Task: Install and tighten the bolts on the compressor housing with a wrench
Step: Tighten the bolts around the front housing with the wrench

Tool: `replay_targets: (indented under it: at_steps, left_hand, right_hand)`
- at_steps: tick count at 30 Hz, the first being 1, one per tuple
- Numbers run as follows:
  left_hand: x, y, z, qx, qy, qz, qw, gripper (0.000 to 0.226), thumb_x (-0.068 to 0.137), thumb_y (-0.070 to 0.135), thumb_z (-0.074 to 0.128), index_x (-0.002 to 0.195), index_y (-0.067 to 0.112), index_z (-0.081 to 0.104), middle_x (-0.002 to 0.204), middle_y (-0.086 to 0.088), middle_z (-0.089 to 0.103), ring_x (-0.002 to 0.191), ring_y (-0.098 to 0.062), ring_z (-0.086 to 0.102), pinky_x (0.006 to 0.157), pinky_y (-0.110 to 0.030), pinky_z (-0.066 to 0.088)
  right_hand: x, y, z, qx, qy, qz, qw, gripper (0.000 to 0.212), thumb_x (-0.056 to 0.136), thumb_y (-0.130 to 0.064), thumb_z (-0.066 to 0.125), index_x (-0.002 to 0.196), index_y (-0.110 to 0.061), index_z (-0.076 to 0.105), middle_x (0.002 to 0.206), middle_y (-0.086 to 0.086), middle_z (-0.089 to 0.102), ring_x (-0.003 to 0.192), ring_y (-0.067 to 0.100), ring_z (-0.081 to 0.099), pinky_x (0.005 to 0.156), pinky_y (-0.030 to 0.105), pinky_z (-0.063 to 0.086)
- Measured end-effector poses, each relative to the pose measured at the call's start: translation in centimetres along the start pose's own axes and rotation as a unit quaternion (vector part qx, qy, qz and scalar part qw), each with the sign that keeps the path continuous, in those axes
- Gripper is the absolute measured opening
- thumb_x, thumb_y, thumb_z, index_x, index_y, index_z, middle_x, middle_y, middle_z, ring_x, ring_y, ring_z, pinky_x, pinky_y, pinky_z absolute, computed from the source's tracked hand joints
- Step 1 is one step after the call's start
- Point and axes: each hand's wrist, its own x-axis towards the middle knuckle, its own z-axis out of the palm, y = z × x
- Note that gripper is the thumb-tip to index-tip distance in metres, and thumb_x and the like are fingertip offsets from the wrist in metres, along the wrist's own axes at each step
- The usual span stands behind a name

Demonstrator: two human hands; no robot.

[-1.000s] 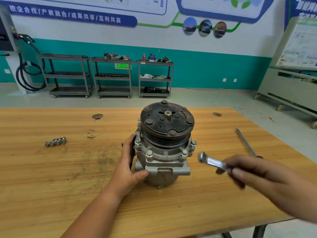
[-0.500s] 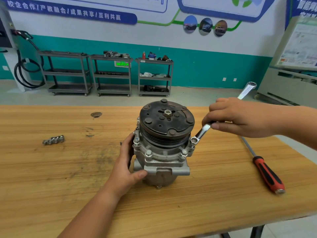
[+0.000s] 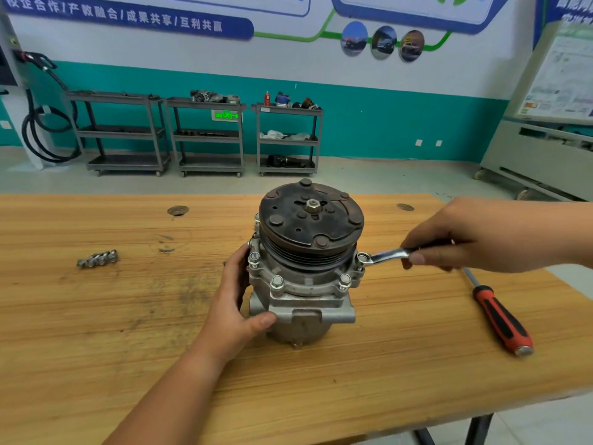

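A grey metal compressor [image 3: 305, 303] with a dark pulley on top stands upright on the wooden table [image 3: 96, 332]. Several bolts [image 3: 276, 281] sit around its housing flange. My left hand [image 3: 237, 303] grips the housing's left side, thumb on the front. My right hand [image 3: 475, 239] holds a silver wrench [image 3: 385, 255], which lies nearly level. Its ring end sits over the bolt on the flange's right side [image 3: 363, 258].
A red-and-black screwdriver [image 3: 500, 319] lies on the table to the right of the compressor. A small cluster of metal parts [image 3: 98, 259] lies at the left. Grey shelf carts [image 3: 205, 136] stand against the far wall. The table's right edge is close to the screwdriver.
My right hand brought the wrench up from the front right to the right-side bolt, then swung the handle down from steep to nearly level. The left hand stayed on the housing.
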Motion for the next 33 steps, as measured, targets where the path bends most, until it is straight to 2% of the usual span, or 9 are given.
replay_targets:
  at_steps: [3, 7, 12, 14, 17, 21, 23, 27, 33]
  left_hand:
    - [0.0, 0.0, -0.1, -0.004, -0.001, 0.0, 1.0, 0.131, 0.043, 0.082, 0.074, 0.145, 0.015, 0.025, 0.14, 0.0, 0.049, 0.127, -0.009, 0.05, 0.1, -0.02, 0.042]
    - [0.0, -0.2, -0.2, -0.003, -0.003, -0.003, 1.0, 0.129, 0.047, 0.08, 0.075, 0.146, 0.014, 0.025, 0.14, 0.003, 0.049, 0.128, -0.01, 0.05, 0.099, -0.02, 0.042]
    - [0.1, -0.3, -0.3, -0.006, 0.0, -0.004, 1.0, 0.114, 0.05, 0.079, 0.075, 0.14, 0.024, 0.03, 0.137, 0.003, 0.05, 0.127, -0.009, 0.05, 0.098, -0.019, 0.041]
    - [0.1, -0.4, -0.3, -0.006, 0.0, -0.004, 1.0, 0.112, 0.052, 0.078, 0.075, 0.14, 0.025, 0.031, 0.138, 0.003, 0.05, 0.127, -0.009, 0.05, 0.098, -0.018, 0.04]
    - [0.0, -0.4, -0.3, 0.0, -0.005, -0.001, 1.0, 0.115, 0.054, 0.077, 0.075, 0.143, 0.02, 0.029, 0.139, 0.003, 0.05, 0.129, -0.012, 0.049, 0.098, -0.019, 0.042]
    - [0.0, -0.4, -0.3, -0.004, -0.008, -0.001, 1.0, 0.121, 0.05, 0.078, 0.075, 0.144, 0.018, 0.028, 0.142, -0.004, 0.047, 0.13, -0.014, 0.048, 0.098, -0.02, 0.042]
    - [0.0, -0.4, -0.3, -0.004, -0.01, 0.0, 1.0, 0.124, 0.049, 0.078, 0.075, 0.145, 0.016, 0.026, 0.143, -0.006, 0.046, 0.13, -0.014, 0.048, 0.099, -0.021, 0.042]
    - [0.0, -0.4, -0.3, -0.006, -0.008, 0.002, 1.0, 0.12, 0.049, 0.079, 0.075, 0.143, 0.022, 0.028, 0.141, -0.002, 0.047, 0.129, -0.01, 0.049, 0.097, -0.017, 0.042]
    - [-0.1, -0.2, -0.3, -0.002, -0.007, 0.009, 1.0, 0.12, 0.047, 0.081, 0.073, 0.142, 0.023, 0.028, 0.141, 0.0, 0.047, 0.128, -0.008, 0.049, 0.099, -0.017, 0.041]
  right_hand:
    - [-0.1, -1.3, 1.1, 0.259, -0.087, 0.069, 0.959, 0.035, 0.071, -0.05, 0.052, 0.082, -0.021, 0.067, 0.062, -0.004, 0.068, 0.056, 0.008, 0.066, 0.052, 0.013, 0.049]
    - [-0.2, -4.0, 3.1, 0.595, -0.083, 0.095, 0.793, 0.021, 0.071, -0.027, 0.061, 0.067, -0.009, 0.069, 0.06, 0.011, 0.066, 0.051, 0.02, 0.067, 0.04, 0.019, 0.05]
    - [0.1, -7.2, 6.7, 0.768, 0.04, 0.066, 0.636, 0.023, 0.067, -0.021, 0.059, 0.056, -0.008, 0.073, 0.065, 0.015, 0.07, 0.054, 0.02, 0.07, 0.036, 0.017, 0.049]
    - [-0.5, -7.8, 7.2, 0.792, 0.05, 0.045, 0.607, 0.019, 0.066, -0.021, 0.061, 0.061, -0.008, 0.075, 0.069, 0.015, 0.071, 0.059, 0.023, 0.071, 0.042, 0.021, 0.053]
    - [-2.3, -7.4, 7.4, 0.761, -0.013, 0.026, 0.648, 0.023, 0.079, -0.034, 0.069, 0.081, -0.013, 0.077, 0.069, 0.007, 0.068, 0.064, 0.02, 0.069, 0.059, 0.025, 0.056]
    - [-3.4, -4.3, 6.4, 0.435, 0.067, 0.024, 0.898, 0.043, 0.079, -0.05, 0.047, 0.104, -0.023, 0.07, 0.069, -0.019, 0.058, 0.066, -0.003, 0.053, 0.073, 0.017, 0.046]
    - [-3.0, -2.4, 5.1, 0.196, 0.146, -0.007, 0.97, 0.04, 0.077, -0.056, 0.034, 0.107, -0.042, 0.058, 0.086, -0.023, 0.062, 0.083, -0.006, 0.056, 0.076, 0.014, 0.042]
    - [-1.0, 0.6, 2.6, 0.004, 0.208, -0.038, 0.977, 0.035, 0.091, -0.056, 0.023, 0.092, -0.037, 0.053, 0.081, -0.017, 0.055, 0.074, 0.003, 0.051, 0.068, 0.022, 0.038]
    - [1.8, 2.0, 0.3, -0.14, 0.14, -0.097, 0.975, 0.055, 0.088, -0.054, 0.021, 0.114, -0.028, 0.062, 0.089, -0.025, 0.049, 0.082, -0.009, 0.041, 0.103, 0.038, 0.026]
